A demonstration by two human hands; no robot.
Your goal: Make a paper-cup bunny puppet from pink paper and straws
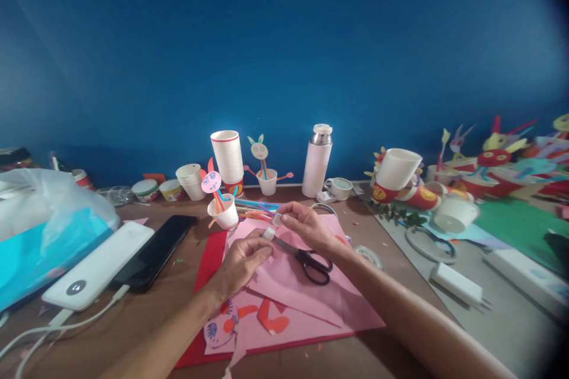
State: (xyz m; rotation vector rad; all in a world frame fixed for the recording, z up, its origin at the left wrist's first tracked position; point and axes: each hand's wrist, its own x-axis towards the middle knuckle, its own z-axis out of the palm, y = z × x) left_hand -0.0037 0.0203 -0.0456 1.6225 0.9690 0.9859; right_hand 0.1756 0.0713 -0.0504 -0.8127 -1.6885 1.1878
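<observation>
My left hand [246,257] pinches a small white piece [268,233] between thumb and fingers above the pink paper [306,302]. Close beside it, my right hand [306,224] grips another small whitish piece [277,219]; what these pieces are is too small to tell. Black-handled scissors [313,265] lie on the pink paper under my right wrist, blades pointing left. Below my left hand are orange paper cutouts [272,318] and a pink paper face [220,327] with blue and orange drawing. Colored strips [255,207] lie behind my hands.
Paper-cup figures [222,211], stacked cups [227,157] and a pink flask [317,163] stand along the blue wall. A power bank [100,263] and phone [155,251] lie at left. At right are a tape roll [368,257], charger [457,284] and more cups [456,215].
</observation>
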